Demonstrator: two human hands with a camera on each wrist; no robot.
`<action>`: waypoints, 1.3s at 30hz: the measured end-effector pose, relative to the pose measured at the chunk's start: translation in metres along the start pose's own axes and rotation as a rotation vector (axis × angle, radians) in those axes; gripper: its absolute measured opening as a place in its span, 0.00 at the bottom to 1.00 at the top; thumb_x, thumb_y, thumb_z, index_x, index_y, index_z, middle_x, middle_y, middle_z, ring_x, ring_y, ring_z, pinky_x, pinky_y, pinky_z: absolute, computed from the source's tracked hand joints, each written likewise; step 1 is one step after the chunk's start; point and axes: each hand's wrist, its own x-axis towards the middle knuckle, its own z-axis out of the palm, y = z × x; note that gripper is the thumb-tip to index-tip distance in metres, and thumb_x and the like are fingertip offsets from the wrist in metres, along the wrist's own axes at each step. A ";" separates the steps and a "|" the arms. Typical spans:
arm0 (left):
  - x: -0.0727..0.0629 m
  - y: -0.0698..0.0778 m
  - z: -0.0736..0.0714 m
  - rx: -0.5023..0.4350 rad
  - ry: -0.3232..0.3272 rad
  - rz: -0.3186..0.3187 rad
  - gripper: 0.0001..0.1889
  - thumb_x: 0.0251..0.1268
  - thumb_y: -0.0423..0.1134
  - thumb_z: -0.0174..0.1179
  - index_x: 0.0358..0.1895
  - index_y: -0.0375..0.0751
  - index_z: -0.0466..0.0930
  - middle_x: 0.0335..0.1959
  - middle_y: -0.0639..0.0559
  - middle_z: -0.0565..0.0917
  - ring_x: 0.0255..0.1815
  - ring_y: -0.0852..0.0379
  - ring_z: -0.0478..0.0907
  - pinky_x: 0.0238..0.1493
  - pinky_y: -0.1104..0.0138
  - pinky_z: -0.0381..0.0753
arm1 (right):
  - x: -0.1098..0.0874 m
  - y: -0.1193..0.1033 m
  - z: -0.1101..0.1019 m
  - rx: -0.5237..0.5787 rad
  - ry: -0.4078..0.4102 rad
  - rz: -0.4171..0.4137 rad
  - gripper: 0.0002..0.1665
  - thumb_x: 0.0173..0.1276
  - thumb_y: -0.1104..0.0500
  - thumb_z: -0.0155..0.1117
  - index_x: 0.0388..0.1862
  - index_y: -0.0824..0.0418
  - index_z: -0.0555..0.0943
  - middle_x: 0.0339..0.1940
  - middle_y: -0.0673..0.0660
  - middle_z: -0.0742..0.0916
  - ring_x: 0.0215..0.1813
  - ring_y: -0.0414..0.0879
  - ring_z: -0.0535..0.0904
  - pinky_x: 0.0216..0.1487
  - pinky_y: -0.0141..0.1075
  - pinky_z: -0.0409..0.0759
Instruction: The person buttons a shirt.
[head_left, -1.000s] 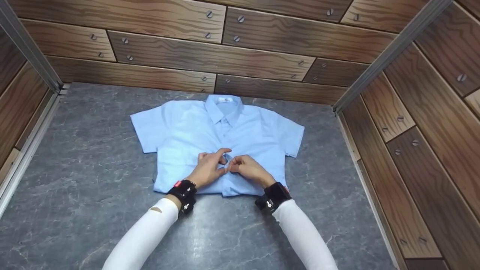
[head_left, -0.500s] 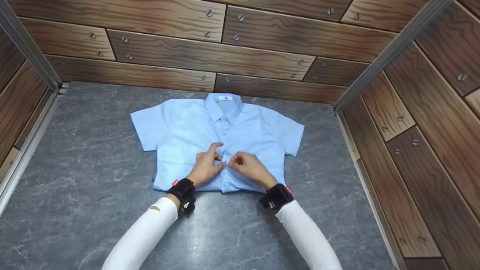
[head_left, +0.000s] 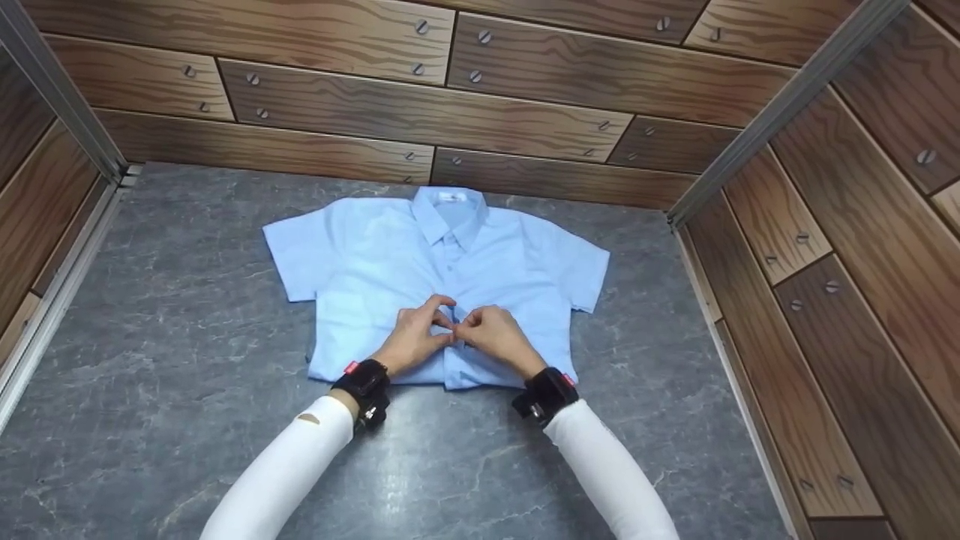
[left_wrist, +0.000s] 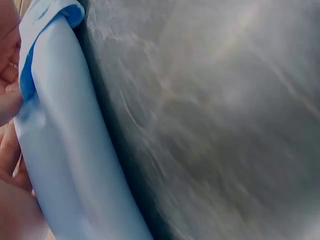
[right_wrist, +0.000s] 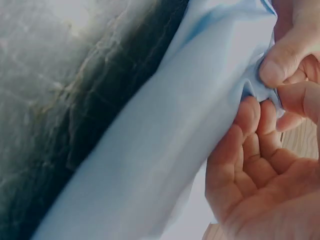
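Observation:
A light blue short-sleeved shirt [head_left: 375,259] lies front side up, collar [head_left: 450,217] at the far side. At the lower part of its front placket, my left hand [head_left: 411,336] and my right hand [head_left: 499,339] meet with fingertips close together. The right wrist view shows the right hand [right_wrist: 260,185] with curled fingers, its thumb and forefinger pinching a gathered bit of cloth. Against the same spot, the left thumb [right_wrist: 277,67] presses the placket edge. A lifted blue fold [left_wrist: 35,55] shows between fingers in the left wrist view. Any button between the fingertips is hidden.
The shirt rests on a grey marbled tabletop [head_left: 187,337]. Wood-patterned panels stand behind it [head_left: 337,97] and on both sides, with metal rails [head_left: 787,97] at the corners. Both wrists wear black camera straps [head_left: 551,394] over white sleeves.
Half a second ago the hands stood slightly apart at the placket; now their fingertips have come together again. The left forefinger has bent downward. The shirt lies in the same place.

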 end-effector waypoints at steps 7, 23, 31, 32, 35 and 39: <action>-0.001 -0.004 -0.004 -0.067 0.012 -0.004 0.19 0.61 0.33 0.64 0.56 0.43 0.75 0.34 0.57 0.88 0.43 0.57 0.84 0.54 0.58 0.75 | -0.002 0.006 -0.003 0.032 -0.033 0.003 0.05 0.55 0.55 0.62 0.22 0.54 0.81 0.17 0.45 0.81 0.21 0.38 0.73 0.24 0.30 0.68; 0.003 0.000 -0.005 -0.079 0.146 -0.020 0.13 0.58 0.38 0.67 0.45 0.45 0.79 0.32 0.58 0.88 0.42 0.57 0.84 0.51 0.59 0.76 | -0.007 0.001 0.000 0.038 0.064 -0.173 0.08 0.66 0.50 0.64 0.36 0.53 0.83 0.29 0.47 0.86 0.29 0.37 0.79 0.33 0.32 0.77; 0.004 0.006 -0.008 0.009 0.125 -0.040 0.12 0.59 0.45 0.66 0.46 0.52 0.87 0.43 0.59 0.88 0.50 0.54 0.78 0.56 0.51 0.60 | -0.005 -0.002 -0.003 0.143 0.093 -0.152 0.10 0.63 0.51 0.66 0.35 0.56 0.83 0.31 0.49 0.86 0.32 0.38 0.80 0.33 0.31 0.78; 0.004 0.006 -0.008 0.015 0.130 -0.041 0.11 0.59 0.45 0.67 0.45 0.53 0.87 0.43 0.59 0.88 0.50 0.54 0.78 0.56 0.51 0.59 | -0.005 -0.002 -0.003 0.153 0.091 -0.151 0.09 0.63 0.51 0.66 0.35 0.55 0.83 0.31 0.49 0.86 0.31 0.38 0.81 0.32 0.31 0.78; 0.004 0.006 -0.009 0.023 0.151 -0.044 0.08 0.58 0.45 0.67 0.40 0.55 0.89 0.41 0.60 0.88 0.49 0.55 0.79 0.56 0.50 0.58 | -0.005 0.000 -0.003 0.189 0.066 -0.149 0.08 0.64 0.52 0.66 0.36 0.55 0.82 0.31 0.49 0.86 0.31 0.39 0.81 0.32 0.31 0.78; 0.003 0.005 -0.009 0.021 0.156 -0.049 0.04 0.58 0.44 0.67 0.36 0.56 0.89 0.39 0.61 0.88 0.49 0.54 0.79 0.55 0.49 0.58 | -0.006 0.004 -0.003 0.248 0.017 -0.134 0.08 0.64 0.59 0.64 0.41 0.59 0.80 0.33 0.52 0.85 0.33 0.40 0.81 0.33 0.31 0.78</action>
